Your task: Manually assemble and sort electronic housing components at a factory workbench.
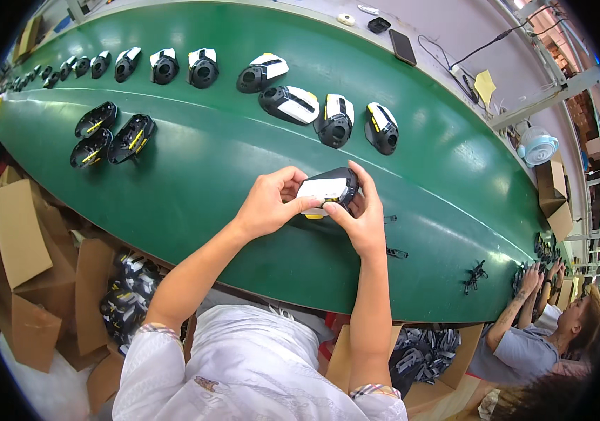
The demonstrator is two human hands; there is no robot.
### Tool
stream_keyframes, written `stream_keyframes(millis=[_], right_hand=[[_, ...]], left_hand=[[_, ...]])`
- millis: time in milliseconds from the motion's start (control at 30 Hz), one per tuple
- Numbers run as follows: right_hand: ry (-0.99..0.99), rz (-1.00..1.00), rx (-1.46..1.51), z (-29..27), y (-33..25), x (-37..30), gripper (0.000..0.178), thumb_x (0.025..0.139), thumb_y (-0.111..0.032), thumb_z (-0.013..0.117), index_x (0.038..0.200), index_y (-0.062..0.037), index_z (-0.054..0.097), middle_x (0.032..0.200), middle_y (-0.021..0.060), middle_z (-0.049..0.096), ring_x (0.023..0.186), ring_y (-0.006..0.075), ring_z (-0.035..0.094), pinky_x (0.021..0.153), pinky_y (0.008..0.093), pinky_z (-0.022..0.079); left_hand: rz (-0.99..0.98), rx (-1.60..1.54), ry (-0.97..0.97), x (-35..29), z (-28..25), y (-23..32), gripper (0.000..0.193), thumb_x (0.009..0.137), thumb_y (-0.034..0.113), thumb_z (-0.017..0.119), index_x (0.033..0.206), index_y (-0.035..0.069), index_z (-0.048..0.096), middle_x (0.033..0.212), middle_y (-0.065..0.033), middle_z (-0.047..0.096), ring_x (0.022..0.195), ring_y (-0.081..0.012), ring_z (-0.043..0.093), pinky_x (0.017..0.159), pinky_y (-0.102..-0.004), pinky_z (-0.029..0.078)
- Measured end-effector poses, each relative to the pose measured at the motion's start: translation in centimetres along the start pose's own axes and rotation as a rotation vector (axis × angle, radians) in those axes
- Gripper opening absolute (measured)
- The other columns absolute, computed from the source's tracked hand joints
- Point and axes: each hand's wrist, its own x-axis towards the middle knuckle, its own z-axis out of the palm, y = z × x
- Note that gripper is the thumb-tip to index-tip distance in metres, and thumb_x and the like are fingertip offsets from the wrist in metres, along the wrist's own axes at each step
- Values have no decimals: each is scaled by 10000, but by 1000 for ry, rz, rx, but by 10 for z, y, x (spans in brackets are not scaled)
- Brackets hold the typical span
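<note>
Above the green table (194,189), both hands hold one plastic housing (322,188), rounded, black and white with yellow trim. My left hand (268,202) grips its left side, the thumb pressed on the white panel. Around its right end curls my right hand (361,216), with the thumb low on the near edge by the yellow strip. The palms hide part of the underside. Just beyond the hands stand similar housings, one upright (335,121) and another (382,128) to its right. Small black plastic parts (396,252) lie right of my right wrist.
Several more housings (203,68) line the far side leftward. Three open black shells (131,137) sit at left. Cardboard boxes (23,231) stand lower left; another box (454,358) of dark parts stands lower right. A co-worker (531,337) works at right. A phone (403,47) lies beyond the table.
</note>
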Motion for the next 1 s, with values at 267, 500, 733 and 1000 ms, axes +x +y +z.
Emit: stream_keyframes(millis=[267, 500, 733, 1000], right_hand=[[100, -48, -13, 2, 8, 1, 651, 681, -122, 801, 1223, -14, 457, 1055, 118, 572, 929, 178, 604, 810, 296, 504], [116, -38, 63, 9, 8, -1, 572, 707, -136, 788, 1174, -6, 484, 981, 91, 585, 881, 133, 585, 777, 268, 497], [275, -180, -323, 10, 29, 1, 552, 732, -222, 760, 1180, -7, 521, 1068, 147, 541, 951, 234, 561, 849, 345, 448], [358, -334, -671, 21, 3, -9, 365, 718, -152, 757, 1050, -48, 646, 997, 107, 565, 905, 235, 536, 791, 337, 440]], left_hand=[[65, -53, 83, 0, 9, -9, 249, 836, 95, 668, 980, -67, 545, 845, -108, 657, 741, -105, 642, 616, -239, 505], [-63, -194, 26, -1, 5, -5, 213, 861, 63, 630, 1009, -51, 528, 936, -84, 624, 844, -104, 620, 730, -224, 513], [-108, -300, 88, 4, 11, -8, 220, 855, 128, 653, 962, -39, 559, 865, -74, 638, 738, -78, 598, 607, -212, 495], [-254, -342, 36, 7, -1, -10, 257, 878, 237, 631, 982, 11, 568, 870, -31, 622, 768, -66, 592, 660, -204, 493]])
